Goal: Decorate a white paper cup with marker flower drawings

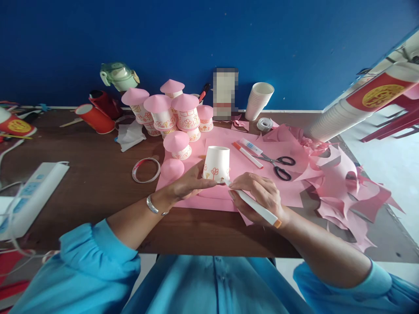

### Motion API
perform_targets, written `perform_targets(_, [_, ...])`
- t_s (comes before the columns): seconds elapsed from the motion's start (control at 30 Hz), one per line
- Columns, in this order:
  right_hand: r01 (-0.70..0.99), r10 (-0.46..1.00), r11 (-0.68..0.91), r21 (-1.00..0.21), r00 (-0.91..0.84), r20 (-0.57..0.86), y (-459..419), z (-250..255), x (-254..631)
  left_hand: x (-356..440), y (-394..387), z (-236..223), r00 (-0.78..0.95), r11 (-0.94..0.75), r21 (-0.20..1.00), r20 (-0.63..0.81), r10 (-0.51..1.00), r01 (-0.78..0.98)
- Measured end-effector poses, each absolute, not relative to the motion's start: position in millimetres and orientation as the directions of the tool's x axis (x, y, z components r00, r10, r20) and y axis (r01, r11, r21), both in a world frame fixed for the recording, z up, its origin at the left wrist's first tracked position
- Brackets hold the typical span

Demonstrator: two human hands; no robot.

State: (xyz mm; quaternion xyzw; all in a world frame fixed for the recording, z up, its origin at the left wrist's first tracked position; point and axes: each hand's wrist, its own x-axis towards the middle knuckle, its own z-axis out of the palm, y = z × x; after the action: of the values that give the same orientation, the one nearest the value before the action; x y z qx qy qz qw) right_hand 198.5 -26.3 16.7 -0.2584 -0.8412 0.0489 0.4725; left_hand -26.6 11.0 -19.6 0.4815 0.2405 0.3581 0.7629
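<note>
My left hand [192, 179] is closed on a white paper cup [218, 161], which stands upside down with red and orange flowers drawn round its lower part. A white marker [257, 206] with an orange end is gripped in my right hand [258, 194], its tip at the cup's lower right edge. Under both hands lies pink paper [278, 194]. Beyond the cup rest a marker with an orange-red cap [248, 155], a glue stick [251, 146] and black-handled scissors [278, 165]. Several decorated cups with pink cone roofs [185, 102] cluster behind my left hand.
Pink paper scraps [347, 183] cover the right side. White cup stacks stand at the back [259, 101] and far right [330, 117]. A tape roll [146, 170], a red cup [94, 118] and a power strip [36, 196] lie to the left. A blue wall [183, 39] borders the table.
</note>
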Motion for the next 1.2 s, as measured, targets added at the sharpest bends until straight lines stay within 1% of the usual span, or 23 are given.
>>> perform_targets(0.13, [0.39, 0.478, 0.863, -0.322, -0.421, 0.771, -25.9, 16.8, 198.4, -27.2, 10.6, -21.1, 0.615, 0.292, 0.907, -0.048, 0.787, -0.302])
perform_targets(0.3, [0.412, 0.479, 0.857, -0.31, -0.415, 0.773, -26.4, 17.0, 198.4, -28.0, 11.5, -24.9, 0.631, 0.281, 0.91, -0.028, 0.775, -0.305])
perform_targets(0.5, [0.431, 0.501, 0.84, -0.33, -0.383, 0.776, -27.1, 15.3, 198.8, -25.2, 11.8, -18.6, 0.636, 0.271, 0.911, -0.013, 0.772, -0.311])
perform_targets(0.63, [0.432, 0.499, 0.84, -0.328, -0.38, 0.779, -27.2, 14.8, 198.7, -24.7, 12.0, -16.9, 0.635, 0.267, 0.909, -0.003, 0.772, -0.32])
perform_targets(0.9, [0.399, 0.498, 0.851, -0.342, -0.402, 0.768, -27.4, 16.4, 197.9, -28.5, 11.4, -25.7, 0.618, 0.295, 0.908, -0.052, 0.784, -0.298])
perform_targets(1.2, [0.401, 0.489, 0.855, -0.329, -0.41, 0.77, -27.3, 17.8, 197.7, -28.5, 11.7, -25.6, 0.622, 0.286, 0.908, -0.036, 0.782, -0.306])
